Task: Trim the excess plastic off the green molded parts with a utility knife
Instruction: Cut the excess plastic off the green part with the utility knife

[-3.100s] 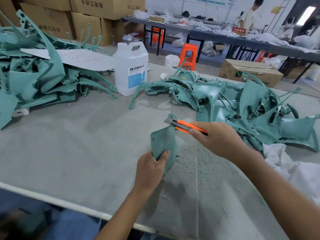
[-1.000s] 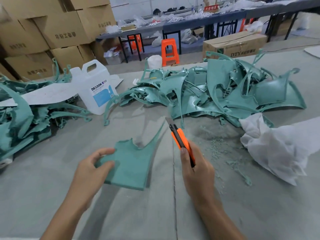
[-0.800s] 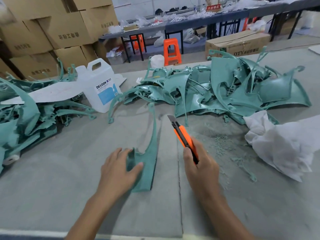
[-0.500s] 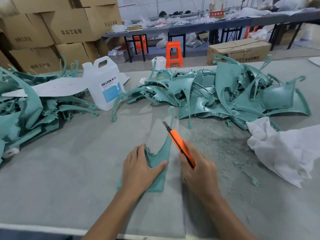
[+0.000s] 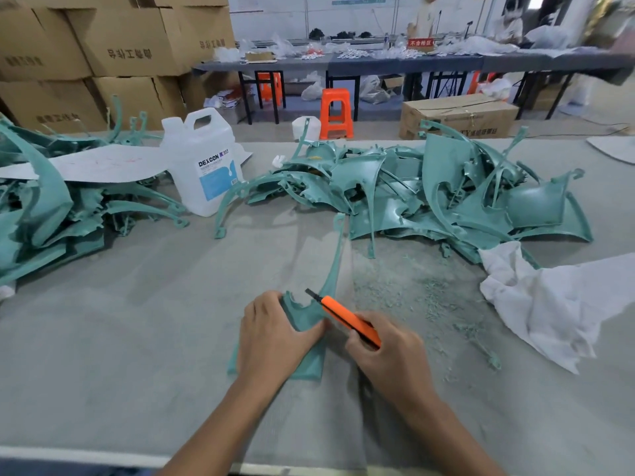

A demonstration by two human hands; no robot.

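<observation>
One green molded part (image 5: 309, 314) lies near the front of the grey table (image 5: 137, 338), its long thin arm reaching away toward the far pile. My left hand (image 5: 271, 334) presses down on its broad end and grips it. My right hand (image 5: 388, 355) holds an orange utility knife (image 5: 347, 319), blade tip close to the notch in the part's upper edge. A heap of green parts (image 5: 429, 197) sits at the far right, another heap (image 5: 44, 207) at the left.
A white DEXCON jug (image 5: 202, 163) stands behind the left heap's edge, beside a white sheet (image 5: 99, 163). A crumpled white cloth (image 5: 556, 304) lies at right. Green shavings (image 5: 422, 297) litter the table right of the knife. Cardboard boxes, stools and tables stand beyond.
My left hand turned the part from flat to upright on its edge and drew it nearer. My right hand brought the knife left until its blade reached the part's notch.
</observation>
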